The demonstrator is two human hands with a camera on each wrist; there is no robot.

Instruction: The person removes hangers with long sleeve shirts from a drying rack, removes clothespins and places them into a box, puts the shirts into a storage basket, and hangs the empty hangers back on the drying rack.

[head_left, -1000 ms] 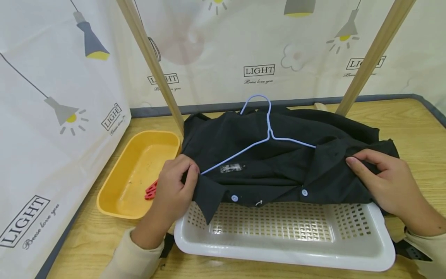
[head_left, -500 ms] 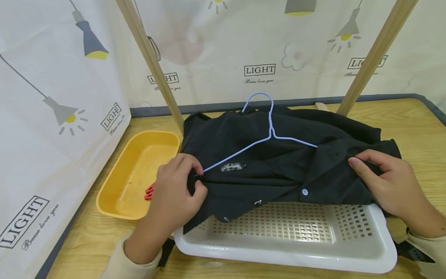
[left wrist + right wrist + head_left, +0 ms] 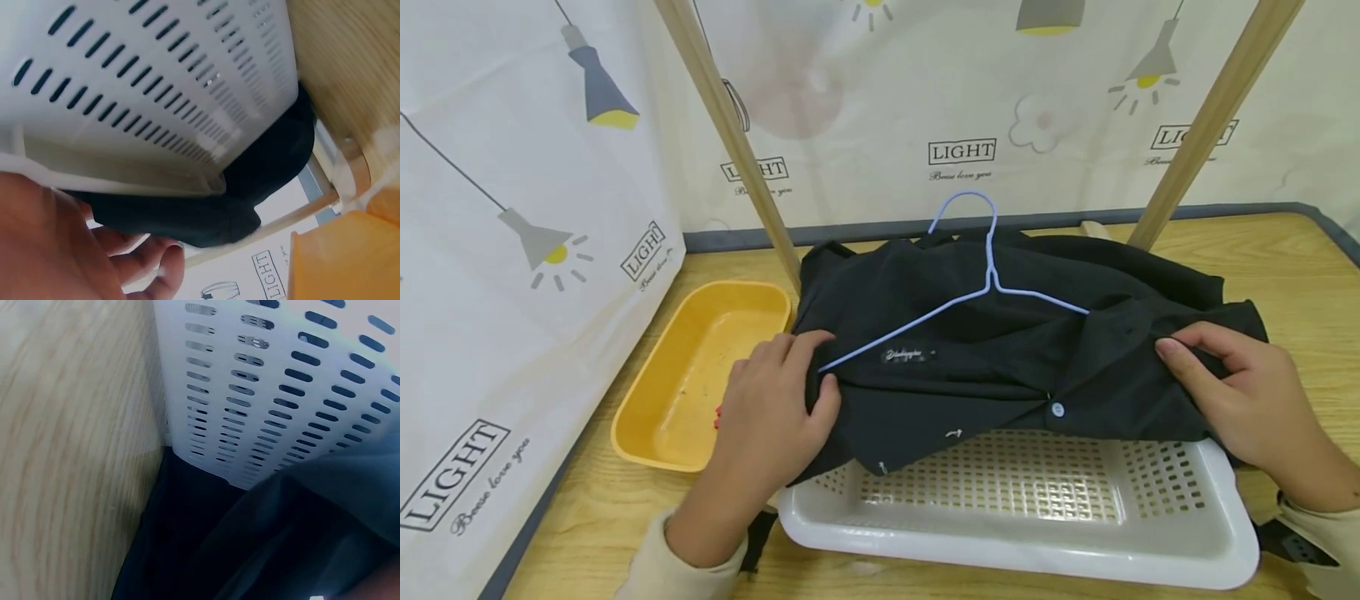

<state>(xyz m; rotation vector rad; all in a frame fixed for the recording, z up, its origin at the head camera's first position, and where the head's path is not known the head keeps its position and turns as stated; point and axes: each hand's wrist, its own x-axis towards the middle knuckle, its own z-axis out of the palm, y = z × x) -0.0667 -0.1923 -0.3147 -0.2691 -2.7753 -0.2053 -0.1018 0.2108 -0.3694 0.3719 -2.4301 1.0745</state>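
A black shirt [image 3: 910, 418] with pale buttons lies bunched across the white basket, its printed neck label facing up. Over it lies a light blue wire hanger [image 3: 917, 322], hook toward the back; its right arm runs under the shirt's front. My left hand [image 3: 775, 408] grips the shirt's left side, thumb and index finger on either side of the hanger's left end. From below, the left wrist view shows the left fingers [image 3: 134, 259] curled at the dark cloth. My right hand [image 3: 1247, 387] pinches the shirt's right side between thumb and index finger; the right wrist view mostly hides this hand.
Under the shirt stands the white perforated basket [image 3: 1022, 558]. A yellow tub [image 3: 658, 400] to the left has something red in it, partly behind my left hand. Two wooden poles [image 3: 730, 133] rise behind, before a printed curtain [image 3: 865, 183].
My left hand has changed its grip, thumb and index spreading around the hanger's left end. The left front edge has folded over, hiding a button. The hanger has shifted slightly up and right.
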